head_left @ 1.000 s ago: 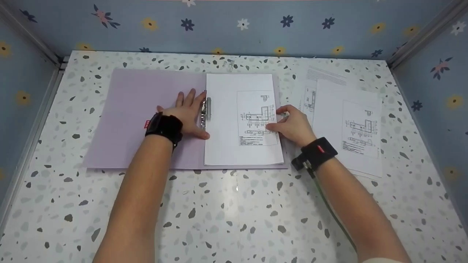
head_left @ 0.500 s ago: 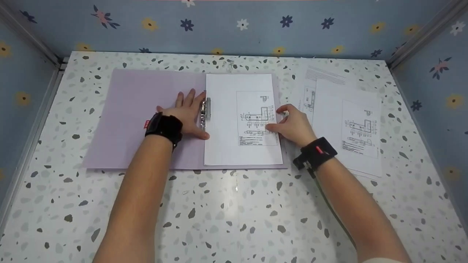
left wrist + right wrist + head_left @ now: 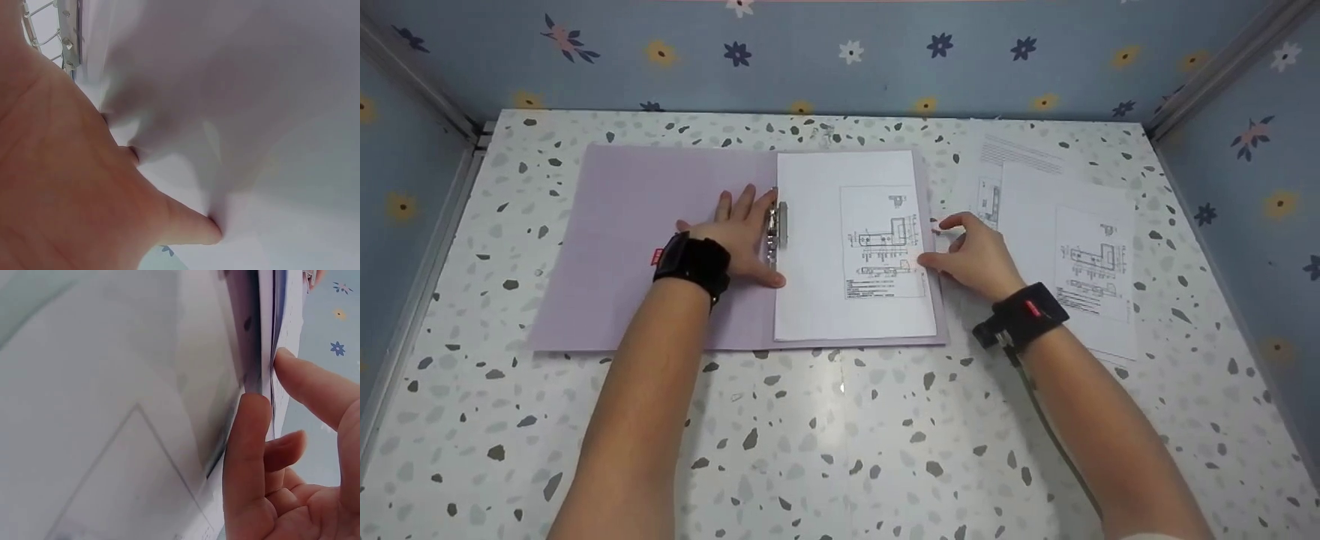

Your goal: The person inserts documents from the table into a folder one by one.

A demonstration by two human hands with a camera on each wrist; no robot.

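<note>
A lilac ring binder lies open flat, with a metal ring clasp along its fold. On its right half rests a stack of white paper, whose top sheet bears a technical drawing. My left hand lies spread on the left cover beside the clasp, thumb reaching toward the paper's left edge. My right hand is at the stack's right edge, its thumb touching the sheet edges. Its index finger stands apart from the thumb, near the lower cover; the right wrist view shows the layered edges between them.
Loose printed sheets lie overlapping to the right of the binder, partly under the right hand and wrist. Flowered panels enclose the speckled table at the back and sides. A cord runs along the right forearm.
My right hand has shifted slightly right, its thumb sliding off the top sheet to the stack's edge. My left hand stays in place. The head view has shifted a little.
</note>
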